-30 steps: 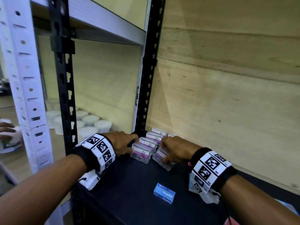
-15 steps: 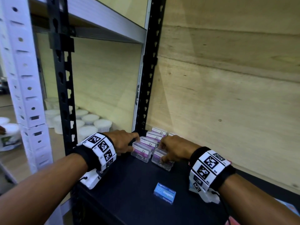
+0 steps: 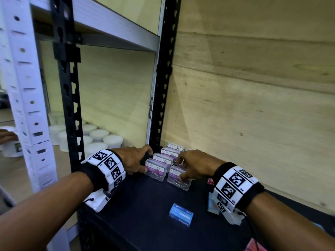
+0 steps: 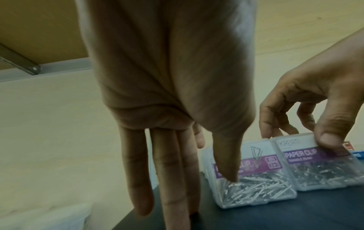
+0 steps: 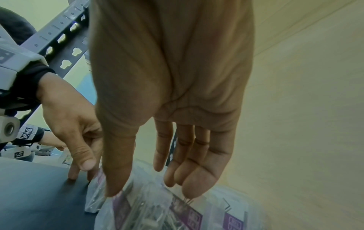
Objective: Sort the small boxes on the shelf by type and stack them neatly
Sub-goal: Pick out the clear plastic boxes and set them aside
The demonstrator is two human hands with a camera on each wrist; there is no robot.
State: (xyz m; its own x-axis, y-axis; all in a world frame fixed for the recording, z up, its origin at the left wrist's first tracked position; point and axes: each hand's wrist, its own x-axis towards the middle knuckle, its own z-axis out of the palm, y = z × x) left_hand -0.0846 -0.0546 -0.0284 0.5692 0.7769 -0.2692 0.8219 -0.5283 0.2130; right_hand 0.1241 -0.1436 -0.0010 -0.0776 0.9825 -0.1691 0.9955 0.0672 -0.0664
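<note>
Several clear paper clip boxes with purple labels stand in two rows at the back left corner of the black shelf [image 3: 141,211]. My left hand [image 3: 143,163] lies beside the left front box [image 3: 156,169], fingers straight [image 4: 167,186] and the thumb against the box's [image 4: 262,191] front. My right hand [image 3: 183,171] pinches the right front box [image 3: 178,180], thumb on its near top edge and fingers curled behind it [image 4: 315,165]. A blue staples box [image 3: 181,214] lies alone nearer to me. A small red box [image 3: 210,181] shows by my right wrist.
A plywood wall [image 3: 253,105] closes the back and right. A black slotted upright [image 3: 164,84] stands at the corner behind the boxes. White tubs [image 3: 101,136] fill the neighbouring shelf to the left, where another person's hand [image 3: 7,136] shows. Another small box [image 3: 211,205] sits under my right wrist.
Under my right hand the right front box has edged slightly toward the left one. My left hand has hardly moved.
</note>
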